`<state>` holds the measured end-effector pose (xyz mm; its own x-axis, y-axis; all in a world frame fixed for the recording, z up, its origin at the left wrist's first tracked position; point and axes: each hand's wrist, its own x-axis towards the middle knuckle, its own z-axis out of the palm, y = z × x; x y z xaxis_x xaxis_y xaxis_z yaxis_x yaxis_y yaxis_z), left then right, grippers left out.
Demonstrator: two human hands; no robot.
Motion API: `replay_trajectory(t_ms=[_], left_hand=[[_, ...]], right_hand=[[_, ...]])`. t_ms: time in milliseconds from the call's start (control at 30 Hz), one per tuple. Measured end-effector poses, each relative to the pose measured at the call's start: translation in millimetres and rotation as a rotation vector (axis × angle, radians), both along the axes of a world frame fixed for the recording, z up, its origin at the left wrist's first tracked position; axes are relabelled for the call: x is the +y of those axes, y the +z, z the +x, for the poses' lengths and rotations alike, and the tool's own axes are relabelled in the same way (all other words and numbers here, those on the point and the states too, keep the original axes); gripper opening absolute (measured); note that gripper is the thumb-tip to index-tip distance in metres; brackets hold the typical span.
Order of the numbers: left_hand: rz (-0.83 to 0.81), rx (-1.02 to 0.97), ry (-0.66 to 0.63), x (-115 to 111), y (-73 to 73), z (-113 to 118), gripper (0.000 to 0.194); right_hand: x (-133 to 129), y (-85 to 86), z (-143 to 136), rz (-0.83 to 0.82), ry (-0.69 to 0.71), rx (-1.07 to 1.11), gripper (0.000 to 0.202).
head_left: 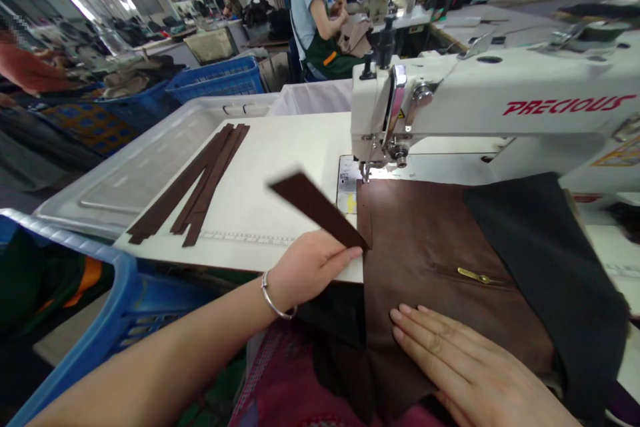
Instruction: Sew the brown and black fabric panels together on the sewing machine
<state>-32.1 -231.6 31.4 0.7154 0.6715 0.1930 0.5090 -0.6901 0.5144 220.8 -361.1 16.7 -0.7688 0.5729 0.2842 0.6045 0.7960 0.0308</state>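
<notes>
My left hand (320, 263), with a silver bangle at the wrist, pinches a dark brown strip (313, 207) by its near end, at the left edge of a brown leather panel (415, 220). The strip's far end sticks up to the left and is blurred. Flat on the panel lies my right hand (460, 360), fingers stretched out. A zipper with a gold pull (475, 275) shows in the panel beyond it. The panel's far left corner is under the presser foot (365, 172) of a white sewing machine (480, 100). Black fabric (545, 273) is folded over the panel's right side.
Several more brown strips (210, 177) lie on the white tabletop (270, 147) near a printed ruler scale. A blue basket (125, 300) stands at the near left, a clear plastic tray (125, 167) beyond it. A person in an apron (320, 20) works behind the machine.
</notes>
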Motion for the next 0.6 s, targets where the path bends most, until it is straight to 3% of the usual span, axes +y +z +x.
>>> replay_trajectory(t_ms=[133,267,500,600], left_hand=[[-0.109,-0.053,-0.007,4.5,4.8,-1.5,0.037],[-0.091,-0.051,-0.043,5.3,3.1,-0.3,0.031],[0.079,0.096,-0.162,-2.4,-1.6,4.3,0.029],[0.203,0.207,-0.210,-12.1,-5.5,4.6,0.037]], right_hand=[[1.3,0.1,-0.5,-0.126,-0.052,0.111,0.046],[3.6,2.2,-1.8,-0.165,-0.050,0.145,0.047],[7.3,1.9,0.1,0.005,0.021,-0.026,0.038],[15.0,-0.7,2.3,0.082,0.088,-0.019,0.034]])
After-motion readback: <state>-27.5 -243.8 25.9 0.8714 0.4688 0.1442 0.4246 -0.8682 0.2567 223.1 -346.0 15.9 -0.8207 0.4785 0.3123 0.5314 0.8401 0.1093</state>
